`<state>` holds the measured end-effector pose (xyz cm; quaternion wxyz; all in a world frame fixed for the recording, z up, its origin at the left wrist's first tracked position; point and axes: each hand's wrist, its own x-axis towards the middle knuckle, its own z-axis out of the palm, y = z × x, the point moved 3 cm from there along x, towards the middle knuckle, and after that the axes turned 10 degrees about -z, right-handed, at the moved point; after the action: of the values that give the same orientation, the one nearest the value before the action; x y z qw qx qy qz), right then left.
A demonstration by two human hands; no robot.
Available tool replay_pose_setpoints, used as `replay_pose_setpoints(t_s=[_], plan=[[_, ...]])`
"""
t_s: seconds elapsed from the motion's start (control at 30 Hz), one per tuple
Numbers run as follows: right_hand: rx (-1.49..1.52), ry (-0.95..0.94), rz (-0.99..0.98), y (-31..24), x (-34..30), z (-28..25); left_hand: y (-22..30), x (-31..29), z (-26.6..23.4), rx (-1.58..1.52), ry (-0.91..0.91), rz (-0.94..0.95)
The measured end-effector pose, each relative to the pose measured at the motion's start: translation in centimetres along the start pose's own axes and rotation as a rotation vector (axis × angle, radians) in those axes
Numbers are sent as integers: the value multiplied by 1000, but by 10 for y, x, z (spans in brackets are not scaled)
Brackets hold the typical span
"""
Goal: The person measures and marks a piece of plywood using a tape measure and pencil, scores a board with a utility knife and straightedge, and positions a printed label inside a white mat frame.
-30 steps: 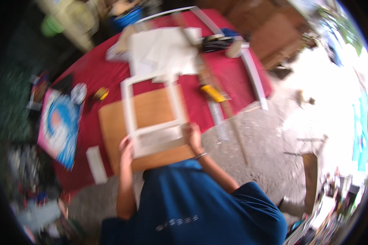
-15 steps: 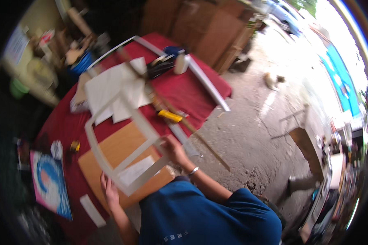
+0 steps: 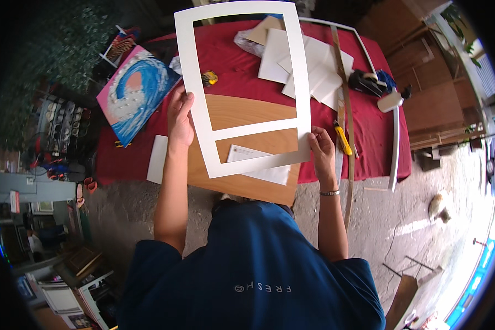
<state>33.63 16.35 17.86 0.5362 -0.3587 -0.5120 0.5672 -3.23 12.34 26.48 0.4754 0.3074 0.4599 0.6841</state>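
A white picture mat (image 3: 254, 130) with one large and one small window cut through it is held up in front of me. My left hand (image 3: 180, 118) pinches its left edge, thumb on the front. On the lower right edge my right hand (image 3: 323, 148) grips it the same way. Beneath the mat, a brown wooden board (image 3: 217, 187) lies at the near edge of the table, with a printed white sheet (image 3: 275, 174) on it. Right of my right hand are a yellow utility knife (image 3: 342, 138) and a long wooden strip (image 3: 351, 181).
A red cloth (image 3: 126, 165) covers the table. On it lie white boards (image 3: 319, 66), a yellow tape measure (image 3: 209, 78), a black tape dispenser (image 3: 366, 82), a white bottle (image 3: 390, 102) and a white frame piece (image 3: 395, 148). At the left is a wave painting (image 3: 135, 91); a cat (image 3: 439, 206) is on the floor.
My view has turned, and the table is now straight ahead. The mat has swung from a tilt to nearly upright, raised in both hands, and my left hand has moved up its side.
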Motion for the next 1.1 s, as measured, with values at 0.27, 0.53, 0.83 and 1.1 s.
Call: replay_pose_setpoints(t_s=[0.27,0.53,0.83,1.1], plan=[[-50,-231,53,8,-10,108,44,-52,-111,-237,246,178],[-127,-303,77,26,-41,182,36,-113,-208,-277,389,175],[-258,-277,111,16,-73,187,29,-125,-234,-261,352,160],[-126,-198,116,14,-92,168,48,-115,-207,-199,292,159]])
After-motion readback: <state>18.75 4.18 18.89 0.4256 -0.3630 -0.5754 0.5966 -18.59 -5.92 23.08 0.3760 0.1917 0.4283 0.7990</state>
